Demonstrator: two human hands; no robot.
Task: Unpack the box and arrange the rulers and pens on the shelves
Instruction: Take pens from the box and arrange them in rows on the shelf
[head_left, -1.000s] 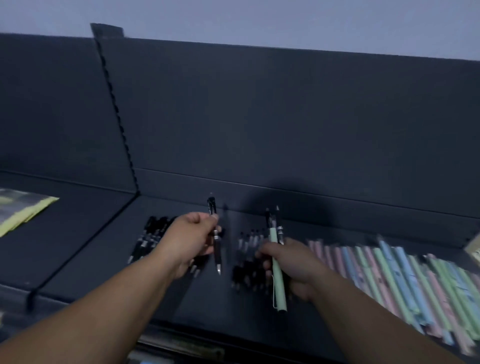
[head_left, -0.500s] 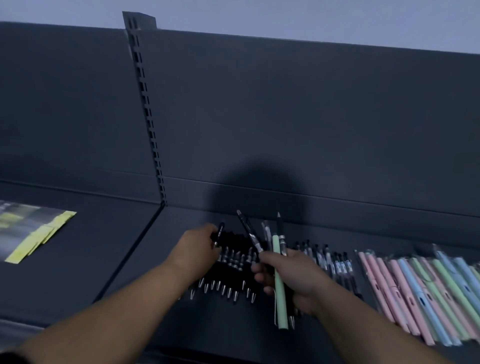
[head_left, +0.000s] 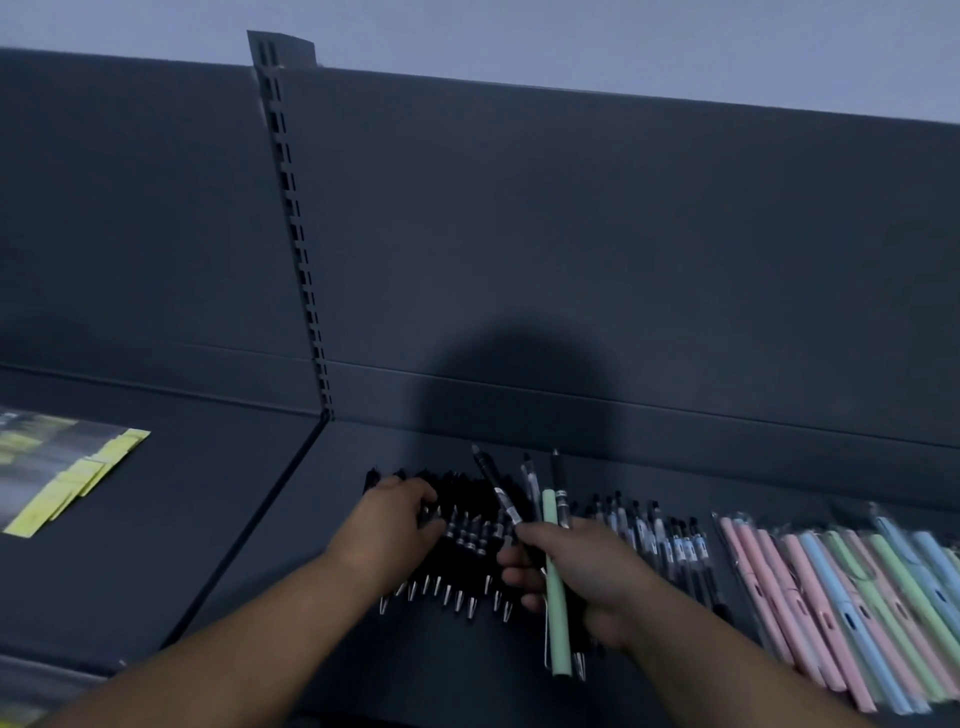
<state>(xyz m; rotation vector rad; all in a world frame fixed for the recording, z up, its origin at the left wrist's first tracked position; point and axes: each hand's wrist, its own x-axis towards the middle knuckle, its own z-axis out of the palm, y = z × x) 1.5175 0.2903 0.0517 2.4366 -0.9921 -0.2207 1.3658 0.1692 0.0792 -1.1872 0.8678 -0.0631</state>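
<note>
On the dark shelf (head_left: 270, 561) lies a row of black pens (head_left: 467, 530) with silver tips toward me. My left hand (head_left: 389, 525) rests on top of that row, fingers curled over the pens. My right hand (head_left: 576, 571) grips a bunch of pens: a pale green pen (head_left: 555, 582) and a few black ones (head_left: 498, 488) fanning upward. To the right lie more black pens with clear barrels (head_left: 670, 545), then several pastel pens in clear sleeves (head_left: 841, 603).
Yellow-edged packets (head_left: 67, 483) lie on the neighbouring shelf at the left. A slotted upright (head_left: 296, 244) divides the two shelf bays. The dark back panel (head_left: 571, 249) rises behind the pens.
My left hand has put its single black pen down among the black row and now lies on the pens. My right hand keeps its bunch. My view shifted left.
</note>
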